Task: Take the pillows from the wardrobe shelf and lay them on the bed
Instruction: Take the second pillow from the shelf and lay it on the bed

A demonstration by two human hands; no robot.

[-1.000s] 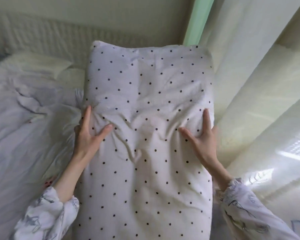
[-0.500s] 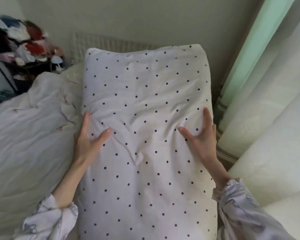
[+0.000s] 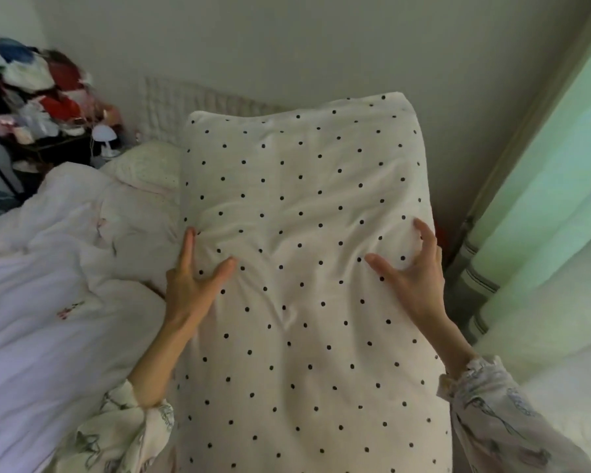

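Head view, looking down: polka-dot pillow [image 3: 307, 268] held lengthwise out in front, far end toward the wall [image 3: 287, 46], near end running out of frame at the bottom. Left hand [image 3: 193, 285] pressed against the pillow's left edge, thumb spread onto the top face, fingers along the side; right hand [image 3: 415, 278] on the right edge, thumb on top, fingers curled into the fabric. Hands well apart, one per long side, probably to carry the soft bulk level and keep it from sagging or folding. Dents and creases in the cover around both thumbs, a sign of real squeeze. Rumpled white duvet [image 3: 48, 302] of the bed just left of the pillow, a cream pillow [image 3: 144, 165] at the head beside it; likely about to be lowered there. Pale curtain [image 3: 543, 199] to the right, a heap of clothes [image 3: 31, 90] far left. No brand, label or legible writing anywhere; only the dots.
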